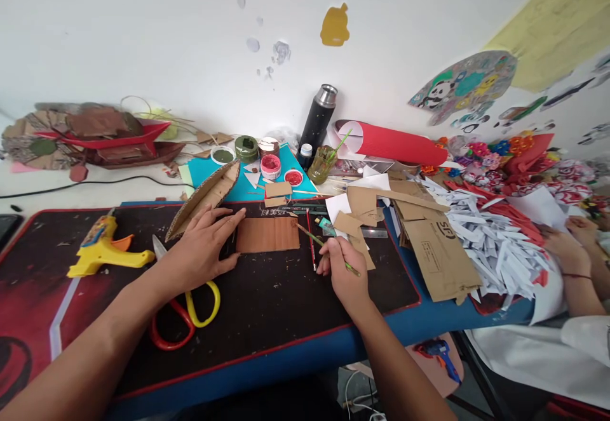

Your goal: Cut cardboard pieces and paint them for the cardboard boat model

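Observation:
My right hand (347, 272) is closed around a green-handled paintbrush (311, 235). The brush tip meets the upper right corner of a brown-painted cardboard rectangle (267, 235) lying on the dark mat. By the left edge of that rectangle, my left hand (203, 246) is spread open, its fingertips at or just beside the edge; contact is unclear. Behind the left fingers leans a boat-shaped cardboard piece (210, 195), partly hidden. Scissors (178, 319) with red and yellow handles lie under my left wrist. Between rectangle and right hand rests a red-and-black pencil (311, 243).
A yellow glue gun (107, 246) lies on the left. Paint jars (246, 148), a murky water cup (323, 164) and a black thermos (318, 119) stand behind. Cardboard scraps (438, 256) and folded white paper strips (495, 243) cover the right, where another person's hands (569, 249) are.

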`<action>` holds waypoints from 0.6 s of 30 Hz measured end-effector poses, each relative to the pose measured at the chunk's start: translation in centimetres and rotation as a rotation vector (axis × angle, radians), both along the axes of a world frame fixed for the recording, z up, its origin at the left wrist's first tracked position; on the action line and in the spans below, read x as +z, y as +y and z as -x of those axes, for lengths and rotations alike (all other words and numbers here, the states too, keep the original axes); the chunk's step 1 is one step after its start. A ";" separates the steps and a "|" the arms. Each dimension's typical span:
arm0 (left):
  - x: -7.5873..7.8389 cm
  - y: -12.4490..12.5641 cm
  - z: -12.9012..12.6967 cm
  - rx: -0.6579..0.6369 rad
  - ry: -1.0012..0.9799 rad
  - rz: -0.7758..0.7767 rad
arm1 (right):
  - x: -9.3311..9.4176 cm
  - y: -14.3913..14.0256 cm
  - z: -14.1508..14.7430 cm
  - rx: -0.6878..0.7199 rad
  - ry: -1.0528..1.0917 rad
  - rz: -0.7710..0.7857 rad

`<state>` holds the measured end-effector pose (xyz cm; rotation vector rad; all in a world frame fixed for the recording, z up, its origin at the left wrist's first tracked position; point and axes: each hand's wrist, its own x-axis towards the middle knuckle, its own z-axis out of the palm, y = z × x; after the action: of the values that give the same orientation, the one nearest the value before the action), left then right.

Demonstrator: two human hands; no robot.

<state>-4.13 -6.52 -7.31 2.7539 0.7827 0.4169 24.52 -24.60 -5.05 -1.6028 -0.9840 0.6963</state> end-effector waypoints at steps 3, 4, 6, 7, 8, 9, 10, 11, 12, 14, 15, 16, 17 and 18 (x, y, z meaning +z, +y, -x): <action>0.0 0.0 0.0 -0.001 -0.007 0.004 | -0.4 0.7 -0.2 0.009 -0.061 -0.024; 0.0 0.0 0.0 -0.002 -0.006 0.007 | -0.4 0.8 -0.3 0.011 -0.067 -0.029; 0.1 -0.1 -0.1 -0.002 -0.004 0.015 | -0.3 0.7 -0.4 0.017 -0.058 -0.030; 0.2 -0.1 -0.1 0.000 -0.004 0.019 | -0.2 0.5 -0.4 0.020 -0.050 -0.023; 0.2 -0.1 -0.1 0.004 -0.003 0.023 | 0.0 0.1 -0.5 0.023 -0.043 -0.010; 0.2 -0.1 -0.1 0.007 -0.003 0.025 | 0.2 -0.3 -0.5 0.023 -0.038 0.005; 0.2 -0.1 -0.1 0.009 -0.002 0.026 | 0.4 -0.8 -0.5 0.020 -0.037 0.023; 0.2 -0.1 -0.1 0.008 -0.001 0.025 | 0.5 -1.3 -0.5 0.016 -0.035 0.039; 0.2 -0.1 -0.1 0.005 -0.001 0.022 | 0.7 -1.8 -0.5 0.011 -0.035 0.051; 0.0 0.0 -0.1 -0.002 -0.007 0.012 | 1.1 -2.8 -0.3 0.007 -0.035 0.062; 0.0 0.0 -0.1 -0.005 -0.012 0.007 | 1.2 -3.3 -0.3 0.009 -0.035 0.063; -0.1 0.0 -0.1 -0.006 -0.016 0.004 | 1.4 -3.7 -0.2 0.013 -0.033 0.063; -0.1 0.0 -0.1 -0.007 -0.018 0.000 | 1.5 -4.1 -0.1 0.017 -0.033 0.062; -0.1 0.0 0.0 -0.007 -0.018 -0.002 | 1.7 -4.4 0.0 0.021 -0.032 0.063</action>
<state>-4.08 -6.54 -7.42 2.7500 0.7687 0.4409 24.48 -28.99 -3.38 -1.6645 -1.0124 0.7246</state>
